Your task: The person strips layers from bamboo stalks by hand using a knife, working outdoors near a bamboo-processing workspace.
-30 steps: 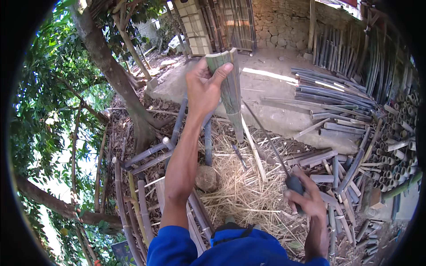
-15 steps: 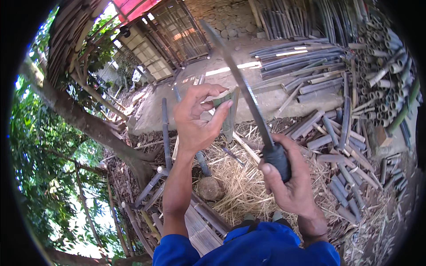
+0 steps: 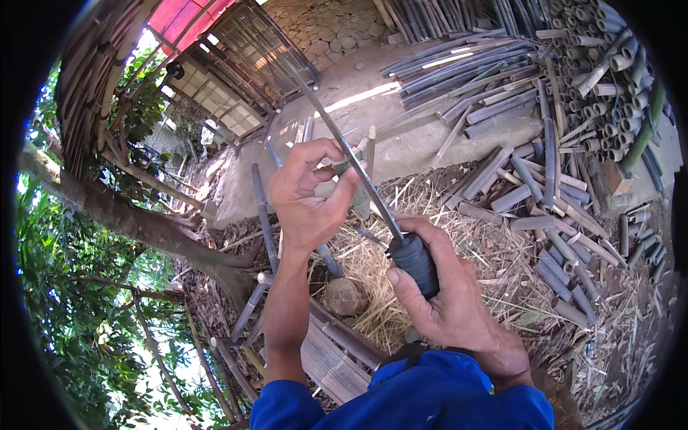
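My left hand (image 3: 308, 193) is raised and closed around a flat strip of green bamboo (image 3: 358, 175), thumb pressed on its face. My right hand (image 3: 444, 294) grips the black handle of a long knife (image 3: 412, 261). Its thin blade (image 3: 337, 132) rises up and to the left, crossing right beside the bamboo strip and my left fingers. Both forearms come up from blue sleeves (image 3: 401, 398) at the lower edge.
Below the hands lie straw-like shavings (image 3: 373, 287), a round stone (image 3: 347, 295) and a low slatted wooden seat (image 3: 330, 358). Cut bamboo poles are piled at the right (image 3: 545, 165) and stacked end-on at the top right (image 3: 602, 64). A tree trunk (image 3: 129, 222) stands left.
The left hand came down from high overhead with the bamboo strip. The right hand lifted the knife from low at the side until its blade meets the strip. The view turned rightward.
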The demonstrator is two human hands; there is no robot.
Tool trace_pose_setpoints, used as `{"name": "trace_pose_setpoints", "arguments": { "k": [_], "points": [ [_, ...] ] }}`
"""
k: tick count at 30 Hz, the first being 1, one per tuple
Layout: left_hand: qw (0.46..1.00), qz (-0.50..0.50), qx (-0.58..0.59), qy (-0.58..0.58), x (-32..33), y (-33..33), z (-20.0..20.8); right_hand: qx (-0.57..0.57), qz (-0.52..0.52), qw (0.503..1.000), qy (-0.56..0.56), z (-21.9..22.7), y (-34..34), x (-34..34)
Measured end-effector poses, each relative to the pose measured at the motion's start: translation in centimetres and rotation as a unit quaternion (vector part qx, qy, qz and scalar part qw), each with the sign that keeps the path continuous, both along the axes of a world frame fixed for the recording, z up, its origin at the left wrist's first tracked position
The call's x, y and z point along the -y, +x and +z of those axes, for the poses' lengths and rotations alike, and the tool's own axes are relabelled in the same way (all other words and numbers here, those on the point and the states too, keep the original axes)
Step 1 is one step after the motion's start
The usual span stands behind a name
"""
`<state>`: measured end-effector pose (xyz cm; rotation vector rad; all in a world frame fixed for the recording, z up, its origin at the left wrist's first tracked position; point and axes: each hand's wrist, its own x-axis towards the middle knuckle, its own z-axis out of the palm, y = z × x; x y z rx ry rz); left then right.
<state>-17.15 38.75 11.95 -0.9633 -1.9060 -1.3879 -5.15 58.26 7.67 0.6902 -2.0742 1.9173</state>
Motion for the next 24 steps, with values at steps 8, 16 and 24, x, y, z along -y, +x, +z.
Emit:
{"name": "trace_pose_setpoints", "arguments": {
  "k": [8, 16, 24],
  "points": [
    [1.000, 0.005, 0.016, -0.006, -2.5, 0.2, -0.3, -0.009, -0.011, 1.000, -0.002, -0.5, 0.3, -1.7],
    [0.980, 0.045, -0.074, -0.181, -4.0, 0.7, 3.0, 0.089, -0.008, 0.996, 0.016, 0.4, 0.0, -4.0],
    [0.880, 0.177, -0.415, -0.147, -6.9, -2.5, 15.9, 0.084, -0.052, 0.993, 0.064, 1.2, -1.1, -5.5]
  ]
}}
